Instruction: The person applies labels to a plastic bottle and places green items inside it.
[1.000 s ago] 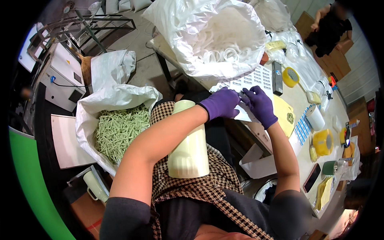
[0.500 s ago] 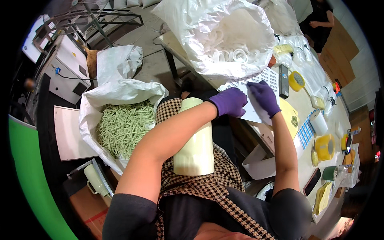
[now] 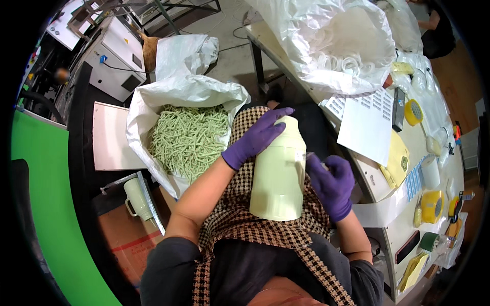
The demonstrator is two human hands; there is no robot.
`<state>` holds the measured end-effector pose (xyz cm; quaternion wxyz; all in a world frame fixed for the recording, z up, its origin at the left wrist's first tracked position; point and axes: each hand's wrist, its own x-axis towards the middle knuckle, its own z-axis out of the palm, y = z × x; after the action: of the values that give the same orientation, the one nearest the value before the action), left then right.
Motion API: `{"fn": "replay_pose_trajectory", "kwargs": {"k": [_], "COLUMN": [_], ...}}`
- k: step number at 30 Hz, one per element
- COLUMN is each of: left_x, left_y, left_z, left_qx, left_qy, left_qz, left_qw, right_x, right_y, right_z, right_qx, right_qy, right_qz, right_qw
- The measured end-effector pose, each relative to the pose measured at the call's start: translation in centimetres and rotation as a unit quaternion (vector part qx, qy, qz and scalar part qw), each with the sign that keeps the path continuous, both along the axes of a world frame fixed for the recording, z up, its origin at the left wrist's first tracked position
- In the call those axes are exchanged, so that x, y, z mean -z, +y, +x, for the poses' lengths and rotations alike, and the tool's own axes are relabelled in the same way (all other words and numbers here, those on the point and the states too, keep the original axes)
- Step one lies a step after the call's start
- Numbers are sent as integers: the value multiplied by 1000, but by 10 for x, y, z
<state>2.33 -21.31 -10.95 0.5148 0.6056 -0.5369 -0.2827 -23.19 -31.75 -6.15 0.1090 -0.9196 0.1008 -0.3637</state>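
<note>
Workshop bench at three o'clock, with a person sitting beside it.

On the person's lap stands a pale green jug, upright on a checked apron. Left hand in a purple glove lies flat over the jug's top at twelve o'clock, fingers spread and bent around it. Right hand (purple glove too) curls against the jug's side at three o'clock, pinching something small that I cannot make out. At nine o'clock sits a white sack full of green sticks. White paper and yellow tape rolls lie on the bench.
</note>
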Motion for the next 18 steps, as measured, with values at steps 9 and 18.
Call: {"fn": "replay_pose_trajectory", "kwargs": {"k": [9, 18], "left_x": [-10, -14], "left_y": [19, 19], "left_z": [-6, 3], "left_qx": [-12, 51], "left_qy": [-69, -30], "left_qz": [-88, -33], "left_qw": [994, 998], "right_x": [8, 8], "right_y": [29, 33], "right_z": [14, 11], "right_qx": [-47, -12], "right_qy": [33, 60], "right_qz": [-60, -100], "right_qw": [997, 993]}}
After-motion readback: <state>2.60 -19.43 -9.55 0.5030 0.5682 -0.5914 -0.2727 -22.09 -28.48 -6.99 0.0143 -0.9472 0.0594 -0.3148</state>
